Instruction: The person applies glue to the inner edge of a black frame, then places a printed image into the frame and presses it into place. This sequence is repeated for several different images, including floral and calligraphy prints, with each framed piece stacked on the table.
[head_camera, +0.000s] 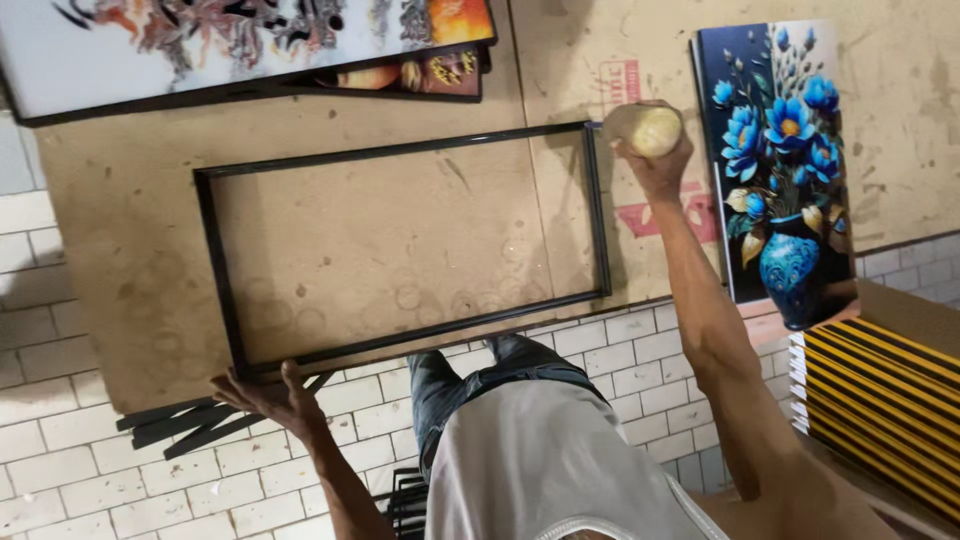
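The left hand (270, 395) lies flat and spread on one corner of the thin black frame (400, 245). The right hand (655, 150) grips a yellowish roll (645, 128) at the far corner. The frame looks light, stiff and bendy; hold its corners.

There is just the one view, from a camera worn on the person's head, and it looks almost straight down past the chest and knees onto a brown board (400, 230) laid over a white tiled floor (60, 470). It sits close enough that both forearms run up from the near edge, the left hand (265, 395) near and to the left, the right hand (655, 150) farther out to the right. The far edge just catches a leaning picture panel (240, 40), and the right edge a flower canvas (780, 160).
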